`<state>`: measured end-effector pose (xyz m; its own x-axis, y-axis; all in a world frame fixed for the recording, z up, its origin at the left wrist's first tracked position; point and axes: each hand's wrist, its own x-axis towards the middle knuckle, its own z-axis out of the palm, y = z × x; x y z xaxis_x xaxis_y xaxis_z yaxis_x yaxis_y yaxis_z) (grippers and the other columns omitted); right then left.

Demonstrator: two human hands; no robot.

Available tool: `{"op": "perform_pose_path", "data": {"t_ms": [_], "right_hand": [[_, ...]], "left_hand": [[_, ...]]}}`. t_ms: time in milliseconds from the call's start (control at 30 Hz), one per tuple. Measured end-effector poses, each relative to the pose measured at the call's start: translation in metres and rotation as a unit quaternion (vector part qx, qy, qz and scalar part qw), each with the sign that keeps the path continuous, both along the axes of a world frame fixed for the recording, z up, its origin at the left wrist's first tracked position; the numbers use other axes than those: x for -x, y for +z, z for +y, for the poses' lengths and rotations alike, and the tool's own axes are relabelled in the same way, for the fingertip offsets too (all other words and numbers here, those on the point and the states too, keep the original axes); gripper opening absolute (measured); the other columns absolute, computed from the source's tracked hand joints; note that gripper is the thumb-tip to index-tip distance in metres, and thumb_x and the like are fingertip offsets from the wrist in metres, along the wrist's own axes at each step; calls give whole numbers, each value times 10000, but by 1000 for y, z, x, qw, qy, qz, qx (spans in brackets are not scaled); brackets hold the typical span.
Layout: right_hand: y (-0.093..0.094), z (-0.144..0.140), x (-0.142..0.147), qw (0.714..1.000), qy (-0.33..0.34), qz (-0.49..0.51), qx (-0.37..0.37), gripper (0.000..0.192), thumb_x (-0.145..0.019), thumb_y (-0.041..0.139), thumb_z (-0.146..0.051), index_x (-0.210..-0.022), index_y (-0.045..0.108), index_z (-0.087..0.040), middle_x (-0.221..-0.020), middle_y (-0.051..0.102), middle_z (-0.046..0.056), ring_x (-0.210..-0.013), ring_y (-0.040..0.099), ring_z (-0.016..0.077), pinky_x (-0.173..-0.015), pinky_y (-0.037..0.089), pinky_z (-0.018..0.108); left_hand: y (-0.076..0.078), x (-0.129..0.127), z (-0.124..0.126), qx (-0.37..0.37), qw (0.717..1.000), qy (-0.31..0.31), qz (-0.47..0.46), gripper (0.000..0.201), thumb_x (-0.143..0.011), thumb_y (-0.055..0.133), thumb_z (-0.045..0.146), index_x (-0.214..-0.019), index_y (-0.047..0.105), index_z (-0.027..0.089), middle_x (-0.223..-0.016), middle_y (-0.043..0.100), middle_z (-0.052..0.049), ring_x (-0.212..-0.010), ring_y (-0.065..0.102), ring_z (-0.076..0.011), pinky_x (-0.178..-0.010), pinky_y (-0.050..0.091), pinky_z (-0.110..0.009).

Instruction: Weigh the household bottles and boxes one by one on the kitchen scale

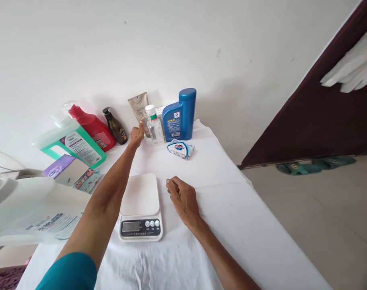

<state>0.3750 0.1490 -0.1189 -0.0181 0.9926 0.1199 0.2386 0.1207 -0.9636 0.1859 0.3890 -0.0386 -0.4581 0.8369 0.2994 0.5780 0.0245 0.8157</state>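
Note:
My left hand (137, 135) reaches across the table to the lower part of a beige squeeze tube (139, 105), which leans on the wall. Its fingers are mostly hidden, so contact and grip cannot be made out. Just right of the tube stands a clear bottle with a white cap (155, 129). My right hand (183, 199) is above the cloth with its fingers curled in and nothing seen in them. Between my forearms lies a white kitchen scale (140, 197), its plate bare and its display blank. A boxed soap bar (180, 149) lies beyond my right hand.
A blue jug-shaped bottle (186, 117) stands at the back. Along the left are a dark pump bottle (115, 127), a red bottle (94, 129), a green-liquid jug (76, 143), a purple-and-white box (65, 171) and a large white jug (41, 209). Green slippers (298, 168) lie on the floor.

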Motion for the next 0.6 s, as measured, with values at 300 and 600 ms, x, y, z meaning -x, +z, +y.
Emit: {"op": "perform_pose_path", "data": {"t_ms": [300,600], "right_hand": [[-1,1,0,1000,-2,-3,3,439,-1038,463,-525,-689,406,-264,-617,486,-20,-561,425,156,-531,347,279],[0,2,1,1000,-5,-9,4,423,-1037,455,-490,-688,389,-261,-634,494,-18,-569,421,149,-535,345,271]], "left_hand": [[67,64,-10,-130,981,125,76,606,-956,748,160,-1414,371,35,-1688,253,-293,-1648,192,-293,-1335,149,-473],[51,82,4,-86,991,106,10,222,-1006,695,262,-994,480,210,-1214,661,-67,-1337,578,-221,-1162,383,-394]]}}
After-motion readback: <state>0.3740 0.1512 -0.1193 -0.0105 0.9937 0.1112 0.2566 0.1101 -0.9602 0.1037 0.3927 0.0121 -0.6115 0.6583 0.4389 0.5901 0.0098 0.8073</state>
